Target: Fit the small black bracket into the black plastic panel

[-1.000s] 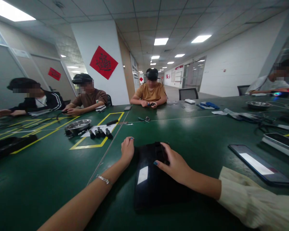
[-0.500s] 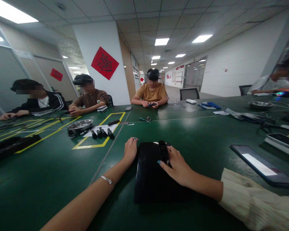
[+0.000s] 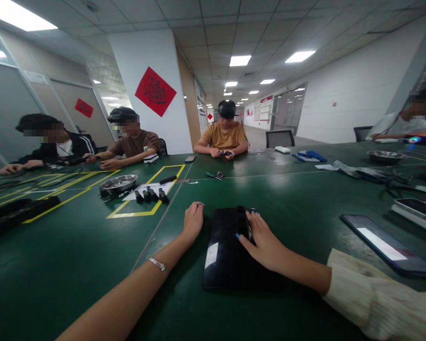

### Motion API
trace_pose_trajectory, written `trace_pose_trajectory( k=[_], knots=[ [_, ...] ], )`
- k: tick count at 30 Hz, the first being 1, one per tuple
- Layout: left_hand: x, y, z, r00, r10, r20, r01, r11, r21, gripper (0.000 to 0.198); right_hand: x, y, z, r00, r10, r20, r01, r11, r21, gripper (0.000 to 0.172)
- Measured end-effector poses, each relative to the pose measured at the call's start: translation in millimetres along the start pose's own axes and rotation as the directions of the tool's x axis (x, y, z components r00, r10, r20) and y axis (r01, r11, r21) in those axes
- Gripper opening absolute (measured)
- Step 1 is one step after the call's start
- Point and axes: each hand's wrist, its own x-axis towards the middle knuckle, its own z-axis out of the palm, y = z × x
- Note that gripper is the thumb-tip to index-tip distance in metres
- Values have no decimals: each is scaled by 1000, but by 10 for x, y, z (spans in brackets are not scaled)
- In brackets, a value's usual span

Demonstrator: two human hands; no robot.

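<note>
A flat, glossy black slab lies on the green table in front of me, with a white patch of label or reflection at its left side. On its upper part sits a black ridged piece. My right hand is closed on this piece, thumb across its lower end and fingers along its right side; part of it is hidden beneath them. Just left of the slab, my left hand rests on the table, fingers curled together and apart from the slab. No object shows in it.
At right lies a phone near a white-edged device. Several black cylindrical parts and a metal bowl stand at left. Pliers lie ahead. Co-workers sit around the table, one opposite me.
The slab has shifted slightly right with my right hand, leaving a gap beside my left hand. The white patch now shows on it. A co-worker at left has moved their hands apart.
</note>
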Motion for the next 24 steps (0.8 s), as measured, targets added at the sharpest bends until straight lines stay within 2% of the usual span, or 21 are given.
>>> trace_pose_trajectory(
  k=[3,5,10,14,17,21,24],
  knots=[
    [-2,-8,4,1000,0,4,0,1000,0,22,-7,13,-17,992,113,47,-117,990,83,76],
    [-3,-21,11,1000,1,10,-1,1000,1,22,-18,22,-29,992,125,32,-128,983,130,79],
    [8,-65,27,999,9,32,-9,1000,10,24,-34,8,-44,1000,26,-2,-26,996,90,84],
    [27,-94,41,999,15,32,-15,1000,-19,23,-43,-32,-59,994,-26,-110,36,996,82,89],
    [38,-106,53,999,38,14,-37,997,-65,22,-47,-68,-94,983,-78,-167,90,994,66,81],
    [40,-103,57,999,49,19,-47,994,-96,21,-28,-111,-154,976,-187,-115,187,982,-10,59],
    [33,-92,52,998,45,31,-42,995,-95,21,0,-117,-182,964,-228,-133,224,973,-50,51]
  ],
)
